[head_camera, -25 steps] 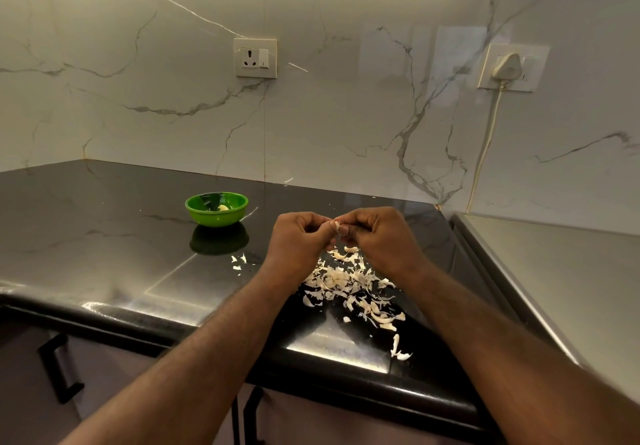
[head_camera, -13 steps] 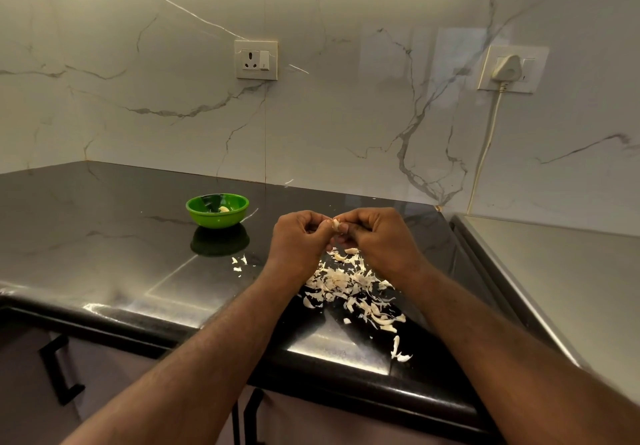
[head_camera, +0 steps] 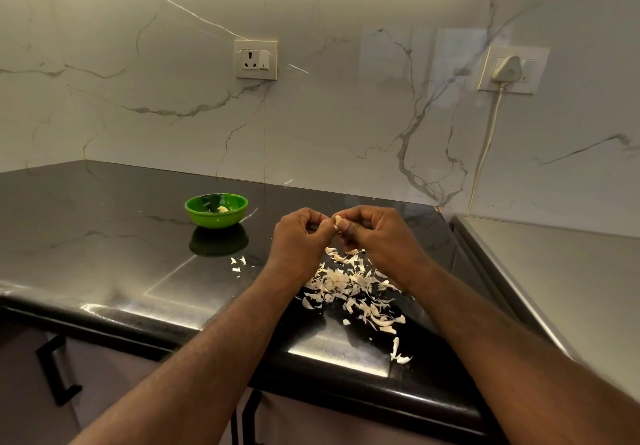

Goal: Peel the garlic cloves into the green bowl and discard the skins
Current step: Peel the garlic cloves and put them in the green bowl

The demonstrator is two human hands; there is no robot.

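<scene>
1. Above the counter [head_camera: 104, 254], your left hand [head_camera: 301, 236] and right hand [head_camera: 377, 233] are both pinching one garlic clove [head_camera: 337, 220] between curled fingertips.
2. Compared with a second ago, slightly more pale clove is showing; peeling is probably progressing.
3. Beneath, skins [head_camera: 349, 285] are lying; the green bowl [head_camera: 216, 220], unmoved, is holding one peeled clove [head_camera: 222, 209].

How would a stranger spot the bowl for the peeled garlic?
Start at the black counter below the marble wall. Under the empty socket sits a small bowl, left of the skins. It alone is bright green, with a clove inside.
</scene>
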